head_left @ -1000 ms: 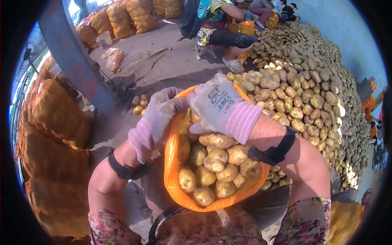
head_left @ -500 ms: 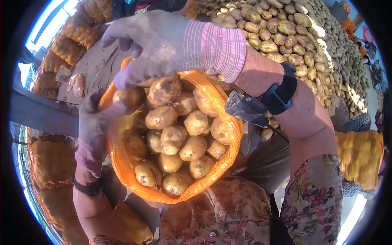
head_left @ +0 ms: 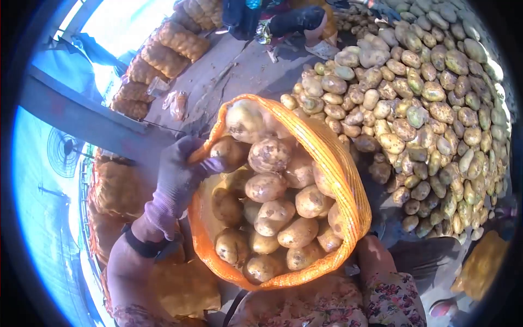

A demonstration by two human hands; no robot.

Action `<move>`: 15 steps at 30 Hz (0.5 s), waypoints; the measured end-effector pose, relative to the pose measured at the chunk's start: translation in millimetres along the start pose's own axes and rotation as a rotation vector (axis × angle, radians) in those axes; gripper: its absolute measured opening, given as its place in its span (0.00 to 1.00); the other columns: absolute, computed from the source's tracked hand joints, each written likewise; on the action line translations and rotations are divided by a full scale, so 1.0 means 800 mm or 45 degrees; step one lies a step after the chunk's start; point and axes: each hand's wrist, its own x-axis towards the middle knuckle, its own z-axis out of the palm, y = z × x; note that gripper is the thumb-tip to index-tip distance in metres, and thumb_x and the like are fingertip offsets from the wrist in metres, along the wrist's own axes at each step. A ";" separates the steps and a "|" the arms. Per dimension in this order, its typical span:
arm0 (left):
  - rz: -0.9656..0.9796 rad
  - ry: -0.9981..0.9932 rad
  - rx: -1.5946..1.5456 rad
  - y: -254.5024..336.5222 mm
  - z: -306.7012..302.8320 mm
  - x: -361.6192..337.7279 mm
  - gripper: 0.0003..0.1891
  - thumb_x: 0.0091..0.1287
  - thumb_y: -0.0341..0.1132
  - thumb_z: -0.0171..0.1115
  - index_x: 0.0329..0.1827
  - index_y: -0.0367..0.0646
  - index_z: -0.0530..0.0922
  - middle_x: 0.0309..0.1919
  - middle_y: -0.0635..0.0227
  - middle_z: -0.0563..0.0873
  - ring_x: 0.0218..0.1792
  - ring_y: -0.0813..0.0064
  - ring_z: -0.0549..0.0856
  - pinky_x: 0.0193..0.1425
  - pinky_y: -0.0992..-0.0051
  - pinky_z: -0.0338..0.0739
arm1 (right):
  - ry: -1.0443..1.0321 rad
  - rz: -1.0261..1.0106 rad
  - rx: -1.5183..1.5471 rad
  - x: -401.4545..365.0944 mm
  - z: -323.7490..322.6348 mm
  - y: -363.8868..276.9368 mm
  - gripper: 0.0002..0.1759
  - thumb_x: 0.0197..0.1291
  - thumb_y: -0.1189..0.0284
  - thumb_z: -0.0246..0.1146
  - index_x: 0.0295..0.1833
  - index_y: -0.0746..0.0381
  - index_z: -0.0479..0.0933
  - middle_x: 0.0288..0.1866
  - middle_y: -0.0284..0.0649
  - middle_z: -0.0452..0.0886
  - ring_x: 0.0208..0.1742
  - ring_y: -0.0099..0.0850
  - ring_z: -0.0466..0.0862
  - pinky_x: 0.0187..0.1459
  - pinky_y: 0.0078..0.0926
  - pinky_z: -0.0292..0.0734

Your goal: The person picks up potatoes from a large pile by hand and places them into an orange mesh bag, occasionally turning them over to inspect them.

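An orange mesh sack (head_left: 346, 180) stands wide open in front of me, filled with potatoes (head_left: 298, 232). Its rim is folded outward. My left hand (head_left: 177, 177), in a dirty purple-grey glove, is closed around the rim on the left, the thumb over the edge beside a potato. My right forearm runs up to the sack's lower right side. The sack hides my right hand, so its fingers do not show.
A large heap of loose potatoes (head_left: 430, 109) spreads across the right. Filled sacks (head_left: 166, 52) line the upper left, and more (head_left: 117, 188) stand at left below a metal beam (head_left: 81, 111). Another person's leg (head_left: 297, 20) shows at the top. A fan (head_left: 62, 152) stands far left.
My right hand has left the top of the sack and dropped behind its right side. My left hand keeps hold of the rim. The view has shifted, showing more of the heap.
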 end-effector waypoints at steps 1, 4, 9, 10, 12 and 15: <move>-0.061 -0.007 -0.054 0.003 0.003 0.000 0.17 0.58 0.34 0.79 0.45 0.37 0.82 0.36 0.76 0.84 0.37 0.85 0.79 0.41 0.79 0.76 | -0.009 0.035 -0.005 0.003 0.018 0.004 0.22 0.62 0.68 0.65 0.60 0.60 0.75 0.50 0.41 0.82 0.50 0.32 0.84 0.52 0.33 0.80; -0.011 -0.030 -0.122 -0.011 0.002 0.002 0.23 0.54 0.42 0.82 0.45 0.36 0.84 0.34 0.75 0.85 0.36 0.85 0.78 0.40 0.76 0.76 | 0.031 0.100 0.120 0.009 0.026 0.019 0.25 0.61 0.68 0.65 0.63 0.60 0.73 0.54 0.40 0.81 0.52 0.32 0.83 0.53 0.33 0.79; -0.003 -0.009 -0.359 -0.025 0.014 0.010 0.23 0.58 0.39 0.80 0.51 0.33 0.83 0.42 0.69 0.87 0.43 0.79 0.83 0.49 0.75 0.79 | 0.343 0.245 1.005 -0.015 -0.020 0.054 0.30 0.60 0.68 0.66 0.68 0.61 0.71 0.59 0.40 0.80 0.55 0.32 0.82 0.55 0.32 0.79; -0.015 0.027 -0.425 -0.032 0.020 0.016 0.24 0.58 0.39 0.80 0.52 0.32 0.82 0.43 0.67 0.87 0.43 0.79 0.84 0.50 0.74 0.79 | 0.451 0.248 1.328 -0.027 -0.053 0.052 0.31 0.59 0.68 0.66 0.69 0.61 0.70 0.60 0.40 0.80 0.56 0.32 0.82 0.55 0.32 0.78; -0.010 0.043 -0.500 -0.037 0.024 0.024 0.26 0.57 0.40 0.80 0.53 0.31 0.82 0.42 0.64 0.88 0.44 0.77 0.84 0.51 0.73 0.79 | 0.678 0.138 1.880 -0.050 -0.134 0.046 0.33 0.59 0.68 0.67 0.70 0.62 0.69 0.62 0.40 0.80 0.57 0.32 0.82 0.56 0.31 0.78; 0.056 0.134 -0.383 -0.027 0.030 0.021 0.29 0.55 0.43 0.79 0.54 0.32 0.82 0.43 0.56 0.89 0.47 0.69 0.87 0.54 0.70 0.78 | 0.979 -0.100 1.870 -0.121 -0.299 -0.003 0.43 0.54 0.66 0.71 0.74 0.64 0.62 0.61 0.44 0.76 0.58 0.33 0.78 0.58 0.30 0.75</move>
